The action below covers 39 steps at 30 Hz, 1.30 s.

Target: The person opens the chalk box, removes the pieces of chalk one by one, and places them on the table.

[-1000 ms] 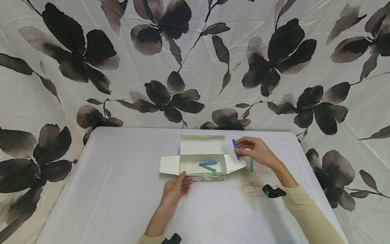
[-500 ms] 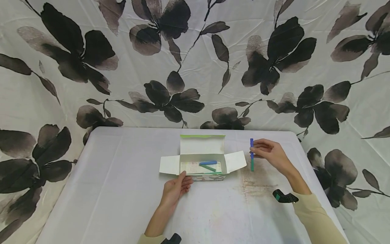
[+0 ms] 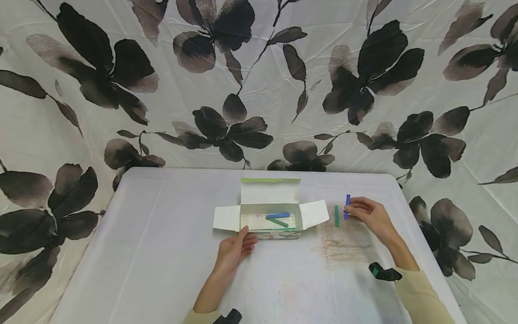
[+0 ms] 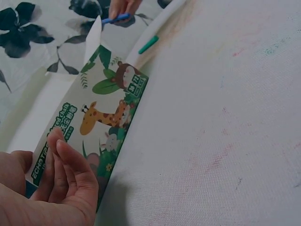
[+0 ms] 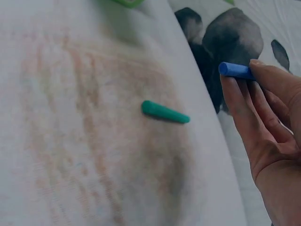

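A small white chalk box (image 3: 269, 191) stands on the table with its lid and side flaps spread. In it lie a blue chalk stick (image 3: 277, 215) and a green one. My left hand (image 3: 234, 254) holds the box's front left corner, thumb at the rim and fingers against the printed front (image 4: 108, 113). Between thumb and fingertips, my right hand (image 3: 372, 220) pinches another blue chalk stick (image 5: 235, 70), raised to the right of the box. Left of that hand, a green chalk stick (image 3: 337, 216) lies on the table.
Brown and reddish chalk smears mark the white tabletop (image 3: 174, 252) right of the box. The table's right edge runs close to my right hand. Behind hangs a floral curtain (image 3: 283, 135). A black wrist device (image 3: 385, 272) sits at my right sleeve.
My right hand has carried the blue chalk stick rightward from near the box's right flap, past the green chalk, and slightly toward me. The left hand stays at the box.
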Each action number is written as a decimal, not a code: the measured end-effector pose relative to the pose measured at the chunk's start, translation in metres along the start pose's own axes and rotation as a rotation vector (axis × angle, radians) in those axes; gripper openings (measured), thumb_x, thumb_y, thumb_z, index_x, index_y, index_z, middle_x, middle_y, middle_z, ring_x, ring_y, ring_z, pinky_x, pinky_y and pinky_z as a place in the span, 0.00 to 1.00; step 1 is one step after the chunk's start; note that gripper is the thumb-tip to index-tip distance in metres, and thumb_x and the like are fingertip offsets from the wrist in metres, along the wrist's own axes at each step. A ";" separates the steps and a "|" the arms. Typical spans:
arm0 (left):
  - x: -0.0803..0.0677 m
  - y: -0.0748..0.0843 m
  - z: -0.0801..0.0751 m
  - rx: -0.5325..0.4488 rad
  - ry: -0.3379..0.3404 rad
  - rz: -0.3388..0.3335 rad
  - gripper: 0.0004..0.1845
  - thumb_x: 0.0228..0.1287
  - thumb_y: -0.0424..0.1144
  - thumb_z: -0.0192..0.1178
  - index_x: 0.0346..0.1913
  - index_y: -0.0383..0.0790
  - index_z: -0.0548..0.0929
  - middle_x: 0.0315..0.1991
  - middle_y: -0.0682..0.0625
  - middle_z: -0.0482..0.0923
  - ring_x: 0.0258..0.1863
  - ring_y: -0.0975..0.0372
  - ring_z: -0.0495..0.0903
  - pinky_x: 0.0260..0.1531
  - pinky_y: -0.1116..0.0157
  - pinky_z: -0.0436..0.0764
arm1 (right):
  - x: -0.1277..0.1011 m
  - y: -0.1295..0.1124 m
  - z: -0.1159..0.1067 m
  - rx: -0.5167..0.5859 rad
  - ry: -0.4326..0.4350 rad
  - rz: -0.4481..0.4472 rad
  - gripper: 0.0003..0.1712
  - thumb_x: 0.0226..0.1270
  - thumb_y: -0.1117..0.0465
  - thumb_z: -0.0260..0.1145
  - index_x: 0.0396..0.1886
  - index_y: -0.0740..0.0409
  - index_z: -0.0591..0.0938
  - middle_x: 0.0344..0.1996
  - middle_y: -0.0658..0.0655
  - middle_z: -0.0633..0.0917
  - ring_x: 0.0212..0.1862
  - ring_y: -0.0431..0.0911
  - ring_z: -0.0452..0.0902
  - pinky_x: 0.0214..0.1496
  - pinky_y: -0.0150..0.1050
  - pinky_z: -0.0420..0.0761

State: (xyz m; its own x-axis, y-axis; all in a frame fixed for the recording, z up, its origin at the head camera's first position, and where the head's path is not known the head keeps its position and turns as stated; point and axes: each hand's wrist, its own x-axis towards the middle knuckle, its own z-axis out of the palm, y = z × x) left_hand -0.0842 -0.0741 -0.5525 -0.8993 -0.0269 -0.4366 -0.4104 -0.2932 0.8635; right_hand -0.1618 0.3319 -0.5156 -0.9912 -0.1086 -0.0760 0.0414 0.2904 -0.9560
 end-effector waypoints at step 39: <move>-0.001 0.000 0.000 -0.011 -0.008 0.005 0.28 0.76 0.52 0.60 0.51 0.22 0.83 0.39 0.44 0.88 0.33 0.66 0.82 0.32 0.74 0.81 | 0.003 0.018 0.030 -0.532 0.255 -0.079 0.13 0.75 0.60 0.67 0.46 0.69 0.84 0.35 0.63 0.88 0.39 0.55 0.86 0.40 0.37 0.82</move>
State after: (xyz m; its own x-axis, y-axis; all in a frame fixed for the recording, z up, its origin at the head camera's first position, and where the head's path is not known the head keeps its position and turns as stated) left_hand -0.0834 -0.0738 -0.5522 -0.9025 -0.0206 -0.4302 -0.4044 -0.3033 0.8628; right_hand -0.1600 0.3081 -0.5420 -0.9904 0.0633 0.1228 -0.0371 0.7343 -0.6779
